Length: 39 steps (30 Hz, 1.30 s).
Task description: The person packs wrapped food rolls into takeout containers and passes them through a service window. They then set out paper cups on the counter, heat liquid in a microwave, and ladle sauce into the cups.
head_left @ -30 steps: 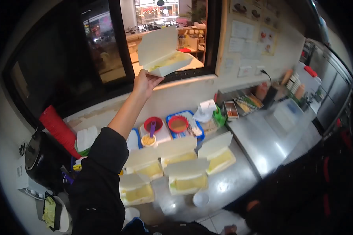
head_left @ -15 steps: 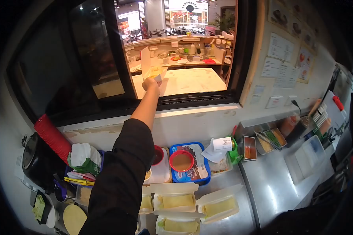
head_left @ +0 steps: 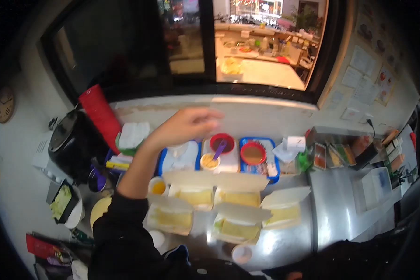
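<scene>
My left hand [head_left: 191,126] is in the air above the counter, below the window sill, slightly blurred. It holds nothing, and its fingers and thumb are apart. Beyond the sill, an opened paper box [head_left: 232,70] with yellowish food stands on the pass-through ledge. Nearest below the hand are a red bowl of dark sauce [head_left: 218,138] and a small cup of yellow crumbs [head_left: 210,162] with a purple spoon [head_left: 220,149]. Several open white boxes [head_left: 240,228] holding pale yellow rolled wraps lie closer to me. Of my right hand [head_left: 294,276], only a sliver shows at the bottom edge.
A red bowl of brown sauce [head_left: 253,153] sits on a blue-edged tub lid. On the left are a black cooker [head_left: 74,144] and stacked red cups [head_left: 98,116]. Metal trays of toppings [head_left: 319,156] stand at right. The black window frame [head_left: 266,92] borders the opening.
My left hand has let go of the box on the ledge beyond the window and drawn back over the counter. The view has shifted left and down.
</scene>
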Tool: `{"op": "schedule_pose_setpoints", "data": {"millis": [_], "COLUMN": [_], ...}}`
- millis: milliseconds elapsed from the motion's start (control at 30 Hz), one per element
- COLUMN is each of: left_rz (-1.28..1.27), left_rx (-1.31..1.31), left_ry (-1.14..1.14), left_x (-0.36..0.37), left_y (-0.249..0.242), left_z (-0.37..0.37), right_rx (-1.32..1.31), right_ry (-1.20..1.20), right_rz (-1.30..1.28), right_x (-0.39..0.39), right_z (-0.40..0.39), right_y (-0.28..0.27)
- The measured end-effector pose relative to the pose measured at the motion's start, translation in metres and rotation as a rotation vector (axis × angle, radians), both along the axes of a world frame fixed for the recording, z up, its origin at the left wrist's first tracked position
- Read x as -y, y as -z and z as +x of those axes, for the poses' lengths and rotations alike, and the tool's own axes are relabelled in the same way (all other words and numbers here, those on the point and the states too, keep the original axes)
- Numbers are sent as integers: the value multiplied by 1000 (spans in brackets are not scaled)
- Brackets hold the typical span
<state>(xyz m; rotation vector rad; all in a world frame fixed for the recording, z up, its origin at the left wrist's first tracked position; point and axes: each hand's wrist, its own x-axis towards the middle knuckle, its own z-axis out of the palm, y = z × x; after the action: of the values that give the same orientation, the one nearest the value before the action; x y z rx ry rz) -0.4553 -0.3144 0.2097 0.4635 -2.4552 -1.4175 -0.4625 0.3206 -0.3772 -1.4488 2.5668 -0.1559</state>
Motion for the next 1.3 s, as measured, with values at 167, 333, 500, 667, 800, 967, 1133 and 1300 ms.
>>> {"op": "schedule_pose_setpoints", "data": {"millis": [167, 333, 500, 667, 800, 967, 1133, 1300], "left_rz": [53, 52, -295, -295, -178, -156, -86, -70], "left_rx": [692, 666, 627, 266, 279, 133, 78, 81], "left_ry": [-313, -501, -520, -848, -840, -815, -854, -787], "left_x": [-26, -25, -17, -28, -44, -45, -51, -50], "left_y": [71, 215, 311, 361, 353, 358, 342, 328], "left_z": [194, 263, 258, 256, 262, 263, 259, 265], "right_rx": [165, 180, 276, 328, 346, 377, 398, 416], "right_ry": [-394, -7, -202, -233, -258, -277, -281, -266], "right_rz": [1027, 410, 287, 173, 104, 61, 33, 9], "right_x": [13, -14, 28, 122, 192, 233, 250, 261], "right_z": [11, 7, 5, 6, 8, 11, 11, 6], "right_y": [-51, -58, -93, -113, -132, -156, -169, -174]}}
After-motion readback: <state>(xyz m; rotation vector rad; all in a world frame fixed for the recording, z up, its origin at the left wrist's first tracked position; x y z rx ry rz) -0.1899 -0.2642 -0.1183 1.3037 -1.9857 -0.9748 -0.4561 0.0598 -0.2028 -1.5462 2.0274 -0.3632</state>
